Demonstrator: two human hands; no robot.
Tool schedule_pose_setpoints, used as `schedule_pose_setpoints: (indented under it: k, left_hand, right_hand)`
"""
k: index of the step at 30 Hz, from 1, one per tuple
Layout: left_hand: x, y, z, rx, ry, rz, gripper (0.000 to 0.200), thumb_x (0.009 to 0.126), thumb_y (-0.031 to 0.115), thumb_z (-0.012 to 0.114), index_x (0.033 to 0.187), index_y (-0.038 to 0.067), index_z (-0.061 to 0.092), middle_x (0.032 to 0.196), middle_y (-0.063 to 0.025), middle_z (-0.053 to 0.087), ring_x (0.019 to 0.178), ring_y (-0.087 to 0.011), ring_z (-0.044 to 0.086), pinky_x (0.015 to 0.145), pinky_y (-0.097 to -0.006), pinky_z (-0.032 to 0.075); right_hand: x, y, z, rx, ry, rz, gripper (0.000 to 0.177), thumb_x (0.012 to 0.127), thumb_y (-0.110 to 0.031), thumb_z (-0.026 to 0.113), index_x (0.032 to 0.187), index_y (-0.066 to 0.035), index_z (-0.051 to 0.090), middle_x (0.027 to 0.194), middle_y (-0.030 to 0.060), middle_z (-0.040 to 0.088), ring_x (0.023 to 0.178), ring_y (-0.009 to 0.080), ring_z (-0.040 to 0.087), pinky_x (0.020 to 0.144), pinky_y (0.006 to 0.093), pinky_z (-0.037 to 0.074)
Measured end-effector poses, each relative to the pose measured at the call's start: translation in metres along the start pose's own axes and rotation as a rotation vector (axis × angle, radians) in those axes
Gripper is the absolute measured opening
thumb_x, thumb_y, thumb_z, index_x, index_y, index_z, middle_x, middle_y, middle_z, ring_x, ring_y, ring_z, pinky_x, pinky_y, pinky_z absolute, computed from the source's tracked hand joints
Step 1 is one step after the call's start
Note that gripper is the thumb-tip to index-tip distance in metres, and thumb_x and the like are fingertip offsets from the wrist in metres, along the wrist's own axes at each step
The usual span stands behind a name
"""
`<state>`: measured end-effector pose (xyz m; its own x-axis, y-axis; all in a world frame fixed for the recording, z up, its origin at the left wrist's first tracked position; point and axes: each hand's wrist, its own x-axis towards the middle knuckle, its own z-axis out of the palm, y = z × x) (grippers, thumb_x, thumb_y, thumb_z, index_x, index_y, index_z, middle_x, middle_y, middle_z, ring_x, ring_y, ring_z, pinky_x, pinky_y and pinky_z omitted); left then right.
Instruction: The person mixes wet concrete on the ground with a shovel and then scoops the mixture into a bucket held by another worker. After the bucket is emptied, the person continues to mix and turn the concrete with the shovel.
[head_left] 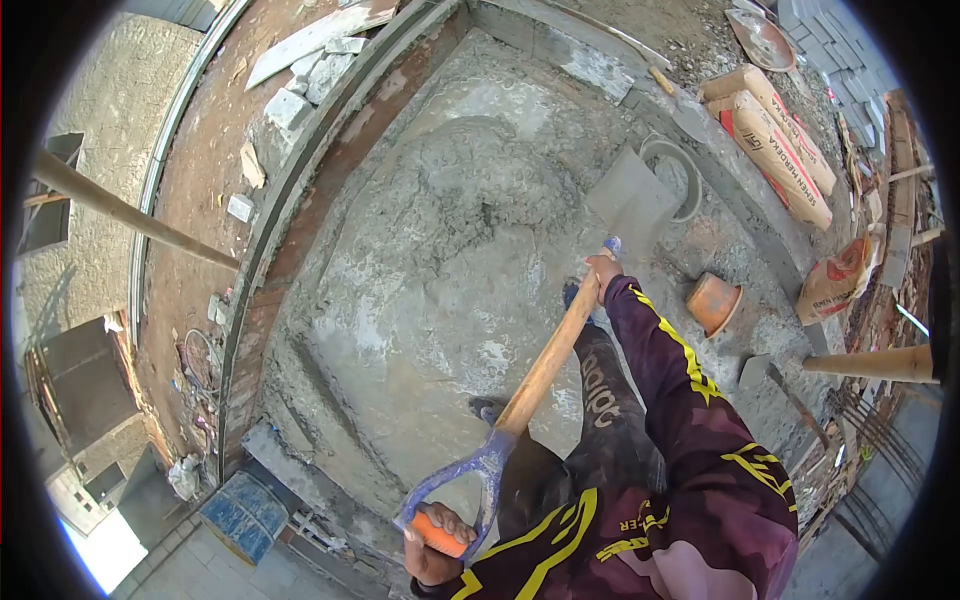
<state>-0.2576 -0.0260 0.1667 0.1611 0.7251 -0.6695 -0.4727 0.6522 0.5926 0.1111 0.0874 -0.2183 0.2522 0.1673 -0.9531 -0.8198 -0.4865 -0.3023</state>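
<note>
A shovel with a wooden shaft (548, 375) runs diagonally across the view. My left hand (432, 545) is wrapped round the orange grip of its blue D-handle, low in the view. Higher up, my right hand (604, 272) holds the shaft close to the blade. The grey-coated blade (632, 195) lies at the right edge of a wet mound of grey mortar (480, 190), beside a round grey rim (680, 170). Around my feet spreads wet grey mix. The blade's underside is hidden.
An orange bucket (713, 304) lies tipped at the right, near a hoe blade (755, 371). Cement bags (775, 150) rest beyond the low wall (290, 215) that edges the mixing area. A blue barrel (248, 515) stands lower left, and wooden poles (150, 215) rise at both sides.
</note>
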Motion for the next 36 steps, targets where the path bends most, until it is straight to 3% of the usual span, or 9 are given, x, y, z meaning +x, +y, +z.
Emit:
schedule_pose_setpoints:
  k: [2, 5, 13, 17, 21, 26, 27, 30, 36]
  left_hand:
    - [-0.003, -0.031, -0.071, -0.146, 0.388, 0.09, 0.05, 0.087, 0.057, 0.041, 0.079, 0.008, 0.045, 0.058, -0.0039, 0.044, 0.047, -0.0159, 0.046, 0.043, -0.0326, 0.04]
    - [-0.038, -0.078, -0.196, -0.108, 0.763, 0.058, 0.051, 0.084, 0.061, 0.042, 0.079, 0.01, 0.046, 0.059, -0.0034, 0.045, 0.043, -0.0161, 0.043, 0.041, -0.031, 0.038]
    - [-0.137, -0.168, -0.426, -0.132, 1.428, -0.031, 0.05, 0.082, 0.058, 0.049, 0.081, 0.008, 0.048, 0.061, -0.0013, 0.046, 0.049, -0.0132, 0.042, 0.046, -0.0272, 0.037]
    - [-0.164, -0.177, -0.479, 0.24, 2.275, -0.165, 0.058, 0.074, 0.071, 0.044, 0.073, 0.013, 0.046, 0.057, 0.0008, 0.041, 0.046, -0.0125, 0.038, 0.043, -0.0264, 0.032]
    - [-0.257, -0.227, -0.54, -0.026, 2.19, -0.355, 0.061, 0.073, 0.075, 0.042, 0.058, 0.016, 0.033, 0.046, 0.0028, 0.029, 0.037, -0.0114, 0.026, 0.034, -0.0264, 0.021]
    - [-0.095, -0.276, -0.556, -0.083, 2.148, -0.407, 0.056, 0.073, 0.072, 0.043, 0.072, 0.016, 0.045, 0.061, 0.0033, 0.039, 0.054, -0.0106, 0.036, 0.049, -0.0269, 0.03]
    - [-0.024, -0.268, -0.544, -0.148, 1.885, -0.249, 0.053, 0.075, 0.068, 0.046, 0.079, 0.015, 0.047, 0.07, 0.0031, 0.043, 0.063, -0.0098, 0.038, 0.056, -0.0276, 0.031]
    - [0.154, -0.274, -0.521, -0.326, 1.75, -0.077, 0.052, 0.078, 0.064, 0.046, 0.065, 0.014, 0.039, 0.053, 0.0038, 0.031, 0.045, -0.0103, 0.028, 0.044, -0.0252, 0.027]
    - [0.145, -0.318, -0.486, -0.43, 1.867, -0.223, 0.056, 0.078, 0.066, 0.044, 0.064, 0.012, 0.038, 0.054, 0.0005, 0.035, 0.045, -0.0132, 0.034, 0.044, -0.0282, 0.03]
  right_hand:
    - [-0.014, 0.046, 0.027, -0.148, 0.147, -0.08, 0.034, 0.07, -0.009, 0.064, 0.095, 0.003, 0.045, 0.076, 0.011, 0.049, 0.059, 0.0265, 0.055, 0.056, 0.0409, 0.049]
    - [0.004, 0.153, 0.03, -0.238, 0.102, -0.2, 0.035, 0.069, -0.008, 0.065, 0.097, 0.002, 0.045, 0.082, 0.0114, 0.049, 0.065, 0.0275, 0.055, 0.058, 0.0424, 0.049]
    - [-0.011, 0.446, 0.093, -0.295, 0.035, 0.176, 0.041, 0.061, -0.006, 0.07, 0.094, -0.003, 0.046, 0.081, 0.0118, 0.05, 0.066, 0.0294, 0.055, 0.053, 0.0423, 0.049]
    - [-0.005, 0.615, 0.097, -0.464, -0.014, 0.571, 0.037, 0.063, -0.005, 0.066, 0.095, -0.001, 0.049, 0.078, 0.0159, 0.054, 0.061, 0.0309, 0.058, 0.051, 0.0443, 0.049]
    - [-0.015, 0.704, 0.114, -0.628, -0.036, 0.584, 0.034, 0.063, -0.005, 0.066, 0.092, -0.001, 0.049, 0.079, 0.0144, 0.056, 0.064, 0.029, 0.06, 0.053, 0.0413, 0.05]
    - [0.111, 0.659, 0.201, -0.794, -0.038, 0.169, 0.046, 0.063, -0.007, 0.068, 0.103, 0.001, 0.046, 0.086, 0.0149, 0.056, 0.065, 0.027, 0.06, 0.052, 0.0379, 0.05]
    - [0.134, 0.599, 0.25, -0.738, -0.124, 0.138, 0.044, 0.065, -0.007, 0.067, 0.103, 0.001, 0.045, 0.089, 0.0165, 0.055, 0.065, 0.0292, 0.059, 0.05, 0.0387, 0.051]
    - [0.214, 0.5, 0.343, -0.671, -0.215, 0.104, 0.042, 0.068, -0.007, 0.066, 0.101, 0.005, 0.043, 0.087, 0.0174, 0.051, 0.065, 0.0295, 0.057, 0.059, 0.0413, 0.052]
    - [0.216, 0.481, 0.304, -0.704, -0.195, 0.12, 0.037, 0.068, -0.006, 0.065, 0.098, 0.002, 0.045, 0.089, 0.0161, 0.049, 0.069, 0.029, 0.056, 0.062, 0.0415, 0.05]
